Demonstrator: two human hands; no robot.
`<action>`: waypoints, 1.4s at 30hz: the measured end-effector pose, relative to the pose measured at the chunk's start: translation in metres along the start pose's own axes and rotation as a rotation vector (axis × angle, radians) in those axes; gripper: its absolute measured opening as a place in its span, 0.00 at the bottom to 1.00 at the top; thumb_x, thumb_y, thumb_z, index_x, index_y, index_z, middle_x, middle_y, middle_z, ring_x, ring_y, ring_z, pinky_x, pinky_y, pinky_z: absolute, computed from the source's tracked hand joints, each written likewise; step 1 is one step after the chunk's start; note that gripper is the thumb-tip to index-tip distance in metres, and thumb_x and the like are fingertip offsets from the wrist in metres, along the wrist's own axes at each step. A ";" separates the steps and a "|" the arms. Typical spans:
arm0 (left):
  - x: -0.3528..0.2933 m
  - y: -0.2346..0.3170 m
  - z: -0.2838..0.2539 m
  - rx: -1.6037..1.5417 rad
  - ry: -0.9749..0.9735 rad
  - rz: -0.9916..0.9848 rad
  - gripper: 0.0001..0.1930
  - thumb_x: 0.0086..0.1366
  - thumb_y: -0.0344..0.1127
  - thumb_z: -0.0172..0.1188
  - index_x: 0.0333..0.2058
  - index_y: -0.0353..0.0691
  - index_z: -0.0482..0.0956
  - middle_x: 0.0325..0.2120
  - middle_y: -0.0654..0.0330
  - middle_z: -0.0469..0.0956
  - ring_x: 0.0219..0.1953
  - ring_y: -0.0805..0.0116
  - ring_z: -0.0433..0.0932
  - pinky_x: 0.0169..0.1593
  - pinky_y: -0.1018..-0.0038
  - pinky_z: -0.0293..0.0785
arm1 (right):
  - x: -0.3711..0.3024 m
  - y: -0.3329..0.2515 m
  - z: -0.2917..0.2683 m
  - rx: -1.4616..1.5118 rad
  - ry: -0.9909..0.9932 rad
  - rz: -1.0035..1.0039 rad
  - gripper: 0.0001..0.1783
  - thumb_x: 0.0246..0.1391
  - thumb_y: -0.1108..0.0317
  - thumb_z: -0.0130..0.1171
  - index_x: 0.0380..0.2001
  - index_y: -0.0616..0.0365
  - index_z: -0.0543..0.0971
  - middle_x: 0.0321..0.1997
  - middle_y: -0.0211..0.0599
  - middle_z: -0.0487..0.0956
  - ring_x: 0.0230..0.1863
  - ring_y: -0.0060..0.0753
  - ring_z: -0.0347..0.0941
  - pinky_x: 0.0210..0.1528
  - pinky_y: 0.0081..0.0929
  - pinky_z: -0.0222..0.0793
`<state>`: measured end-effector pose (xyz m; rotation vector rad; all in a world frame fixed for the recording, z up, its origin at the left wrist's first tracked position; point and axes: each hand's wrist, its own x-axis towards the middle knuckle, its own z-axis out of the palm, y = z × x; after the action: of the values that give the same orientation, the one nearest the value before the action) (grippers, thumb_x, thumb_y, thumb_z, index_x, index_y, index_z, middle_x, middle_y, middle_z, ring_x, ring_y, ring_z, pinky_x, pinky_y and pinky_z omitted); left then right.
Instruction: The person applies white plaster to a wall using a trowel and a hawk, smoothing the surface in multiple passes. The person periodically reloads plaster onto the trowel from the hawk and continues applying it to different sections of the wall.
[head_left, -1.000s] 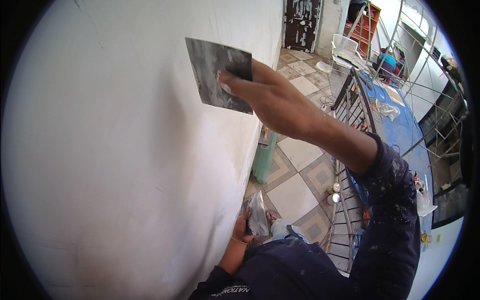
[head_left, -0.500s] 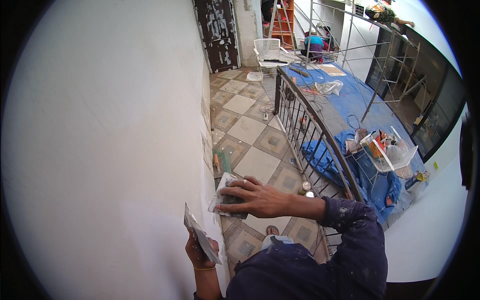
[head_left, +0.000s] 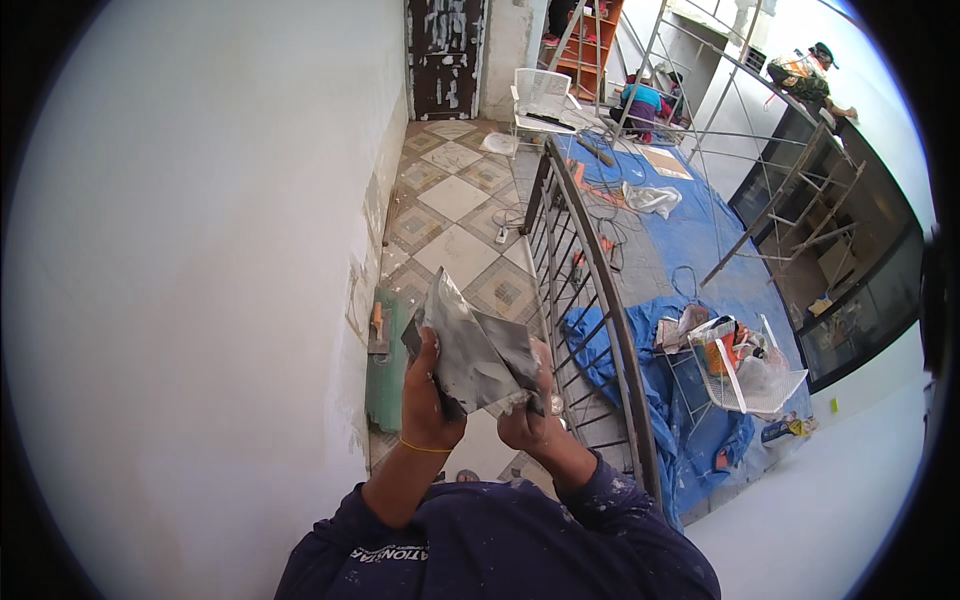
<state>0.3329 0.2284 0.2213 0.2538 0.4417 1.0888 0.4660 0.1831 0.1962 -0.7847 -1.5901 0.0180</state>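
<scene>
In front of my chest, my left hand point(head_left: 430, 400) grips a wide metal putty blade point(head_left: 465, 350), its grey face smeared with whitish filler. A second dark, flat putty blade point(head_left: 516, 343) is in my right hand point(head_left: 530, 420), fingers curled round its lower end. The two blades overlap and seem to touch, edge across face. Some filler clings near the right fingers. The handles and part of each blade are hidden. Close on the left stands the white wall point(head_left: 230, 300), partly coated.
By the wall's foot, a trowel point(head_left: 379, 325) with an orange handle lies on a green board point(head_left: 385, 395). A metal railing point(head_left: 600, 290) runs along my right. Beyond it are blue sheeting point(head_left: 690, 240), a cluttered white chair point(head_left: 770, 390), scaffolding point(head_left: 750, 200) and people working.
My right hand has left the wall side and come together with my left hand. Both blades now cross before my chest. The view has turned left.
</scene>
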 end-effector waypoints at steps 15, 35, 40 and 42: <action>0.238 0.005 0.022 0.038 -0.036 -0.296 0.20 0.69 0.49 0.51 0.51 0.42 0.73 0.41 0.62 0.79 0.42 0.67 0.80 0.45 0.69 0.78 | 0.075 0.207 -0.024 -0.231 -0.363 0.762 0.23 0.57 0.74 0.54 0.57 0.62 0.68 0.48 0.47 0.74 0.48 0.44 0.72 0.53 0.33 0.67; 0.634 0.027 0.085 0.436 -0.302 -0.663 0.16 0.68 0.41 0.55 0.49 0.36 0.74 0.41 0.60 0.79 0.39 0.71 0.81 0.42 0.72 0.79 | 0.193 0.565 -0.015 0.607 0.682 1.134 0.23 0.65 0.41 0.40 0.36 0.50 0.67 0.26 0.22 0.64 0.18 0.13 0.53 0.19 0.13 0.49; 0.738 0.028 0.104 0.525 -0.182 -0.679 0.17 0.67 0.41 0.56 0.49 0.38 0.73 0.40 0.61 0.79 0.41 0.68 0.80 0.45 0.69 0.79 | 0.303 0.726 0.000 1.046 0.698 0.799 0.21 0.66 0.44 0.40 0.35 0.50 0.69 0.27 0.24 0.65 0.18 0.14 0.53 0.19 0.12 0.51; 0.785 0.059 0.114 0.427 -0.103 -0.552 0.18 0.68 0.41 0.54 0.51 0.37 0.72 0.42 0.59 0.79 0.41 0.68 0.80 0.46 0.69 0.78 | 0.329 0.770 0.044 0.817 0.511 0.949 0.21 0.66 0.44 0.40 0.36 0.50 0.69 0.32 0.25 0.67 0.29 0.15 0.61 0.31 0.17 0.60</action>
<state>0.6442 0.9586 0.1730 0.5265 0.6060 0.4309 0.7979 0.9510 0.1323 -0.7237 -0.5158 1.0041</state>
